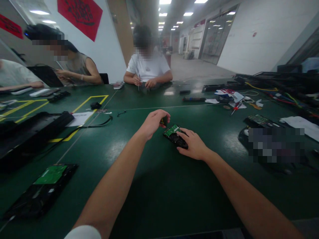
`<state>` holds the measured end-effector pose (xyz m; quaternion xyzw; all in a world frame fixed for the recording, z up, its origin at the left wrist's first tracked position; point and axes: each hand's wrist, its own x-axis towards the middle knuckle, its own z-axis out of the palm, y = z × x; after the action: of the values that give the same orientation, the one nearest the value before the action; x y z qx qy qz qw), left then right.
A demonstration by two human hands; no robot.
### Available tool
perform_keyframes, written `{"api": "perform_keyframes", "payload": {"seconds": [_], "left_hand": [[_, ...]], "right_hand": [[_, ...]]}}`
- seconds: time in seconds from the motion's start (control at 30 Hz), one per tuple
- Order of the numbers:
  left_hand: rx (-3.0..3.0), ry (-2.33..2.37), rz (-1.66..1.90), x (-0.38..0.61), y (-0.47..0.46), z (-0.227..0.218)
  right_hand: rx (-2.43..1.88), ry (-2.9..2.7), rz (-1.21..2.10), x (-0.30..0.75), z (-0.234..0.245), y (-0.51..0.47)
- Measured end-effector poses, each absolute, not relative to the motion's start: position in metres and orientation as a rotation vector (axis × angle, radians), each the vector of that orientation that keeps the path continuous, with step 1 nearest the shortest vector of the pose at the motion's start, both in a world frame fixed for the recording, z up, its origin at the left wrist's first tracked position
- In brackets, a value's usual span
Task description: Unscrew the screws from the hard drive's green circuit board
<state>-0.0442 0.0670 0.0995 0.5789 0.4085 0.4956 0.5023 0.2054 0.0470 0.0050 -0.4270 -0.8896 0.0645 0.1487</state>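
Note:
A black hard-drive-sized device [175, 141] with a green circuit board [172, 130] on its far end lies on the dark green table. My right hand [191, 141] rests on its right side, fingers curled over the edge and holding it. Just beyond its far left corner, my left hand [155, 123] is closed on a small dark piece [163, 121] with a yellowish patch; the fingers hide most of it, so its kind is unclear.
A similar device [41, 189] lies at near left, beside a long black housing [32, 132]. To the right are another circuit board [260, 120], a red screwdriver [235, 108] and piled cables [276, 94]. Across the table, a person in a white shirt [148, 68] handles a thin tool.

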Motion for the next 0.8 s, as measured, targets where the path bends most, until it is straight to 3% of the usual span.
{"api": "perform_keyframes", "payload": {"seconds": [0.8], "left_hand": [[1.223,0.951,1.286,-0.0356,0.0698,0.0940]], "right_hand": [[-1.257,-2.567,0.184,0.2052,0.0077,0.0459]]}}
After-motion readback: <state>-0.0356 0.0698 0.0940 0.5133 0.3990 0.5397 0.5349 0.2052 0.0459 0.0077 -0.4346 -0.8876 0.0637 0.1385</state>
